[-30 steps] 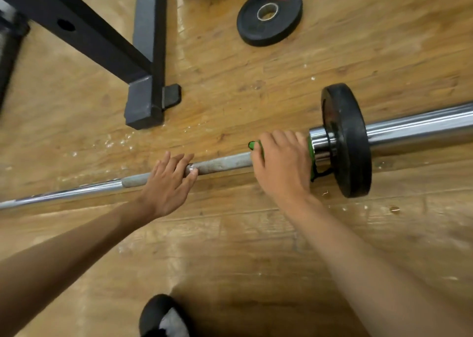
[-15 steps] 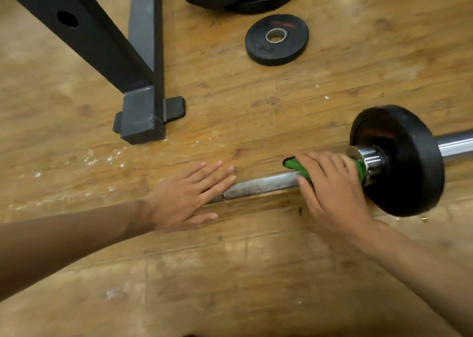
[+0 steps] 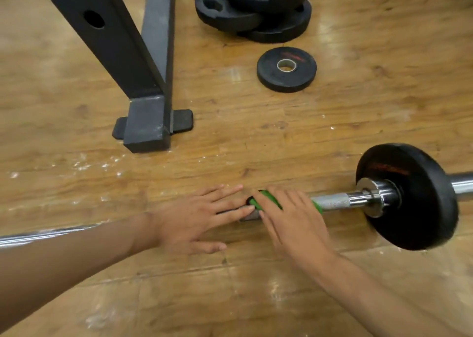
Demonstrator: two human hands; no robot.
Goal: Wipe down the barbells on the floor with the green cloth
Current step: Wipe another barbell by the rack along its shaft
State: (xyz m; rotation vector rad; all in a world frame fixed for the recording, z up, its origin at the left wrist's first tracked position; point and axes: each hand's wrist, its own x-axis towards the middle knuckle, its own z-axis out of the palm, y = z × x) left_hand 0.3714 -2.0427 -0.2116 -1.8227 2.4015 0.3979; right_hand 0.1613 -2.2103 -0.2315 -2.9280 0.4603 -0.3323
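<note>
A steel barbell (image 3: 332, 201) lies across the wooden floor, with a black plate (image 3: 419, 203) mounted near its right end. My right hand (image 3: 289, 216) grips the green cloth (image 3: 268, 198), which is wrapped round the bar to the left of the plate; only strips of green show between and beside my fingers. My left hand (image 3: 197, 221) lies flat with straight fingers over the bar, its fingertips touching the cloth's left end. The bar's left part (image 3: 46, 235) shows behind my left forearm.
A black rack foot (image 3: 146, 124) stands on the floor above my left hand. A small loose plate (image 3: 286, 69) lies beyond the bar, and a stack of larger plates (image 3: 256, 6) sits at the top. White dust marks the floorboards.
My right hand has slid the cloth leftward along the bar, away from the plate, until it meets my left fingertips. The camera view has shifted, bringing the plate stack into sight.
</note>
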